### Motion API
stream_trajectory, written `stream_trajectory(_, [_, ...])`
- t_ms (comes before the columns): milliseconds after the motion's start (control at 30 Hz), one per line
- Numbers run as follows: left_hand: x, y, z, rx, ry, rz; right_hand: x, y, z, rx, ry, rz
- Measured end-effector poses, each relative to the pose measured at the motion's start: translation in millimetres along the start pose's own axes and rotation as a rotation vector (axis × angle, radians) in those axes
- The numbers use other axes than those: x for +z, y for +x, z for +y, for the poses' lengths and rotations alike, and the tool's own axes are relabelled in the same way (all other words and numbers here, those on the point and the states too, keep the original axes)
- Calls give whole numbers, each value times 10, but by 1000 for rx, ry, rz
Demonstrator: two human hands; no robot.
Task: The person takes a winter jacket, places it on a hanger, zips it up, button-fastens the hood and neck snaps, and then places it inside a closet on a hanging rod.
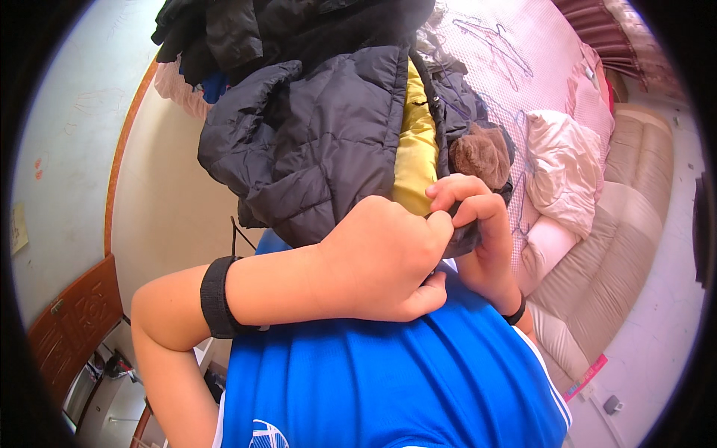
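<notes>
A black quilted puffer jacket (341,134) lies in front of me, its front parted along the right side. Yellow lining (417,140) shows through that gap. My left hand (386,257) crosses my body, fingers curled on the jacket's lower front edge. Right beside it, my right hand (484,224) pinches the dark fabric of the same edge between thumb and bent fingers. The fingertips of both hands nearly meet there. Whether a zipper end or only cloth is between them is hidden by the fingers.
More dark clothes (313,22) are heaped beyond the jacket. A brown fluffy item (482,154) sits to its right. Wire hangers (496,42) and a pale bundled cloth (563,168) lie on the pink bedspread (538,28). A beige padded bed edge (610,252) runs along the right.
</notes>
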State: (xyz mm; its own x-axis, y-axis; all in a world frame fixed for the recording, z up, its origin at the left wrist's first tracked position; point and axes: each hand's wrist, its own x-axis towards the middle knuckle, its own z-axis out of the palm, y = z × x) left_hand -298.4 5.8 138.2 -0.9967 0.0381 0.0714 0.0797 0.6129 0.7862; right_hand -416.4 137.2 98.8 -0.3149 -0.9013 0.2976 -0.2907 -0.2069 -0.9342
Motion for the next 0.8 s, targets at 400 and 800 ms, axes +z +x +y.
stream_trajectory(400, [96,16,-99,83,85,-18,-27,-232,72,-35,-194,87])
stream_trajectory(800, [-518,-844,-1859,-400,169,504,-526,-582,-23,216,-50,317])
